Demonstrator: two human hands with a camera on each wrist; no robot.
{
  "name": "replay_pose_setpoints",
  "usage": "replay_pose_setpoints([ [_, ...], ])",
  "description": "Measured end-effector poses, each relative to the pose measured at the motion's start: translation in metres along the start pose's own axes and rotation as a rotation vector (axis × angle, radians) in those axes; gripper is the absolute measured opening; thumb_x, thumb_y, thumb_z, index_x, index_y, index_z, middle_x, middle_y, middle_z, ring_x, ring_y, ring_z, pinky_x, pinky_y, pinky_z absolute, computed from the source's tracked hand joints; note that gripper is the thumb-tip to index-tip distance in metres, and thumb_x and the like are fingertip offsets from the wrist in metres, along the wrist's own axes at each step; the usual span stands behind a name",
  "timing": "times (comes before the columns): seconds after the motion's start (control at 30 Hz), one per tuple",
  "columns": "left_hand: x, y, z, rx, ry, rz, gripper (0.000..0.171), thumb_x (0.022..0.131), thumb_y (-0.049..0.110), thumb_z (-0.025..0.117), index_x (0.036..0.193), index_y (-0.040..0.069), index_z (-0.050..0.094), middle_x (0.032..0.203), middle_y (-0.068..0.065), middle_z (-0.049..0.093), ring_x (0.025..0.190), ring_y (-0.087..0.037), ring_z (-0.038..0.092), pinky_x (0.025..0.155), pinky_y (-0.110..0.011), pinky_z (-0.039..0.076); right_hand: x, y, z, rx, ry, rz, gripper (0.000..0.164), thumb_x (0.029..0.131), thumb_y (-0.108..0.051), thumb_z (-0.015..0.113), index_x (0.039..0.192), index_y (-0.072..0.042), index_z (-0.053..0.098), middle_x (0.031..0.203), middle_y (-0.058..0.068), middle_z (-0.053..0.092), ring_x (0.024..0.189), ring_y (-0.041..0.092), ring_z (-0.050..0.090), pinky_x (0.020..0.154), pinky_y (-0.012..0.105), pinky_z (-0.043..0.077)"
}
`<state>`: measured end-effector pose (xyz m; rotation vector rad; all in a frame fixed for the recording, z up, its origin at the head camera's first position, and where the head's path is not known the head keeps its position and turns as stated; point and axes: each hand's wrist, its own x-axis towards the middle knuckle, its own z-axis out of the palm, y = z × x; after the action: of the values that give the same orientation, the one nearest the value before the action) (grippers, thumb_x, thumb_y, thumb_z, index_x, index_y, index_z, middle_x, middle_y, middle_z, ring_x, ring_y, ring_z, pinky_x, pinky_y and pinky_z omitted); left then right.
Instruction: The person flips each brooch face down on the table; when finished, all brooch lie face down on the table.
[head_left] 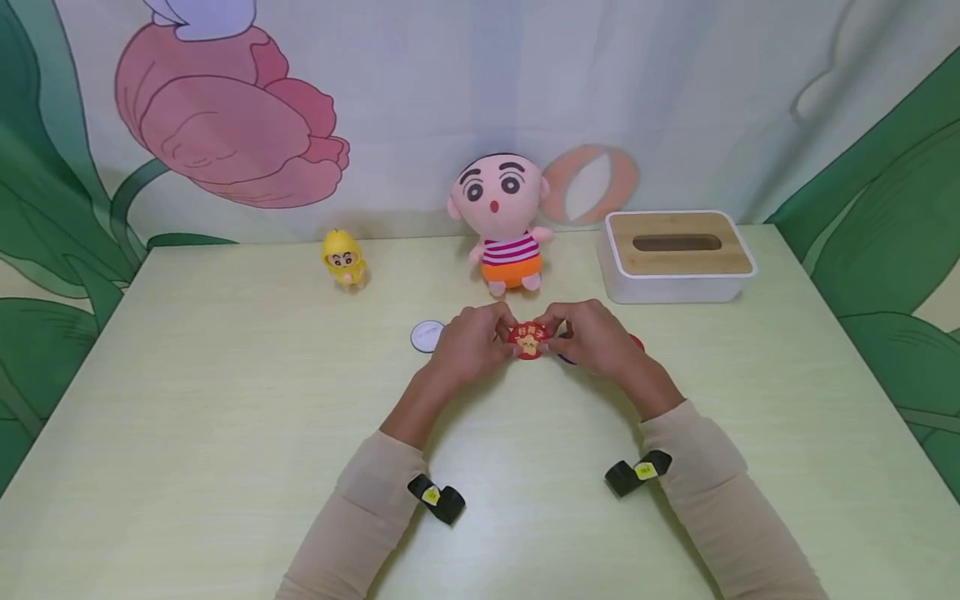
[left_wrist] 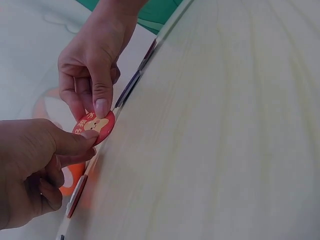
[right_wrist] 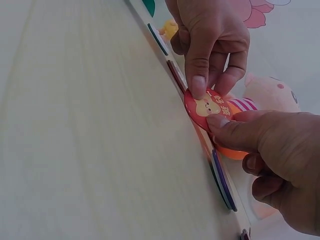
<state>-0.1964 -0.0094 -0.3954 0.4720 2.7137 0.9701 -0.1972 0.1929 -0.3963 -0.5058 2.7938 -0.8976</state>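
Observation:
A round red badge (head_left: 528,340) with a pale cartoon face and lettering is pinched between both hands. My left hand (head_left: 472,340) grips its left edge and my right hand (head_left: 594,338) its right edge, each with thumb and fingers. The left wrist view shows both thumbs pressing on the printed face. Close by on the table lies a white disc (head_left: 427,337) with a dark rim, just left of my left hand. Partly hidden under my right hand are a dark blue-rimmed disc (head_left: 567,360) and a red one (head_left: 638,342).
Behind the hands a plush doll (head_left: 501,221) in a striped top leans at the table's back edge. A small yellow figure (head_left: 344,260) stands to the left. At the right is a white tissue box (head_left: 671,287) with a wooden lid. A printed curtain (head_left: 420,100) hangs behind.

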Motion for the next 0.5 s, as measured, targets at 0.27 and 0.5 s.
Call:
replay_pose_setpoints([
  [0.27,0.0002,0.0020,-0.0008,0.000,-0.008,-0.003,0.019,0.089,0.012,0.077,0.108,0.010,0.072,0.092,-0.002,0.074,0.084,-0.018,0.063,0.074,-0.029,0.049,-0.0015,-0.0026,-0.0016,-0.002,0.009,0.000,0.019,0.085,-0.010,0.081,0.104,-0.009,0.075,0.093,0.007,0.077,0.072,0.018,0.055,0.062,0.025,0.044],
  [0.5,-0.0008,0.0037,-0.0028,-0.006,-0.005,-0.013,0.019,0.090,0.010,0.076,0.108,0.009,0.073,0.094,-0.002,0.075,0.086,-0.018,0.064,0.076,-0.028,0.051,-0.0005,-0.0043,-0.0024,0.003,-0.001,0.021,0.017,0.086,-0.009,0.081,0.102,-0.008,0.075,0.095,0.008,0.077,0.075,0.019,0.057,0.064,0.026,0.046],
])
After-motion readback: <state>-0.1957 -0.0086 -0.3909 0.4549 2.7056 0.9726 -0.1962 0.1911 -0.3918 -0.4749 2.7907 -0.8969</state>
